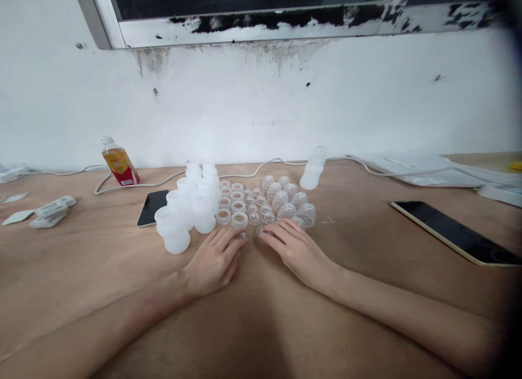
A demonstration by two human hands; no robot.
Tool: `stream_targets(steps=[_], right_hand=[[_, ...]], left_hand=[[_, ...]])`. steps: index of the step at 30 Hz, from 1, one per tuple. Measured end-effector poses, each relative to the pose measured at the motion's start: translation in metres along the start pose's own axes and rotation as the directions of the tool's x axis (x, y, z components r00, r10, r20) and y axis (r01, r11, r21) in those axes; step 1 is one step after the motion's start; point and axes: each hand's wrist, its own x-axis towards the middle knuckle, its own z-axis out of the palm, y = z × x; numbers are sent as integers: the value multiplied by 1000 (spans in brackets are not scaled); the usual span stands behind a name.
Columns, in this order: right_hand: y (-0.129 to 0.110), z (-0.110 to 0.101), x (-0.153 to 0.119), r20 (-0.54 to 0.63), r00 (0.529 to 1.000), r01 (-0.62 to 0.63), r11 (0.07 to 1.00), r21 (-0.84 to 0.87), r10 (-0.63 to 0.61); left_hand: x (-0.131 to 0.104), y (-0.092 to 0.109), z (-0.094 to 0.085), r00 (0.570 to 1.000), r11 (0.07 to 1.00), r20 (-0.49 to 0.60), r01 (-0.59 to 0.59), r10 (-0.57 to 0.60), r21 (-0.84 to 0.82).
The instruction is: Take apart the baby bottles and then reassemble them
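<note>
My left hand (218, 258) rests on the table at the front of the rows of clear bottle collar rings (238, 220), fingers curled round a ring that is mostly hidden. Opposite it, my right hand (299, 252) has its fingertips closed on a clear bottle nipple (260, 231), partly covered by them. Several more nipples (253, 218) stand in rows between the rings and the clear domed caps (305, 215). Frosted white baby bottle bodies (176, 237) stand upright in two rows beyond my left hand.
An assembled baby bottle (313, 169) stands near the wall. One phone (151, 207) lies behind the bottle bodies, another phone (452, 232) at the right. A drink bottle (120, 162), a white cable (269, 162), small packets (51, 211) and plastic bags (408, 169) are also on the table.
</note>
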Motion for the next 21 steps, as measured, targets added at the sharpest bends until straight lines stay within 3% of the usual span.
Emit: stream_targets(steps=[4, 10, 15, 18, 21], right_hand=[[-8, 3, -3, -9, 998, 60, 972, 228, -60], [-15, 11, -4, 104, 978, -207, 834, 512, 179], [-13, 14, -5, 141, 964, -265, 788, 555, 225], [-13, 12, -4, 124, 963, -265, 776, 573, 238], [-13, 8, -2, 107, 955, -283, 751, 596, 275]], left_hand=[[-1, -1, 5, 995, 995, 7, 98, -98, 2], [2, -2, 3, 994, 989, 45, 100, -96, -105], [1, -4, 2, 987, 956, 4, 154, -159, -248], [0, -7, 3, 966, 882, -10, 233, -259, -409], [1, -11, 6, 925, 712, 9, 299, -381, -636]])
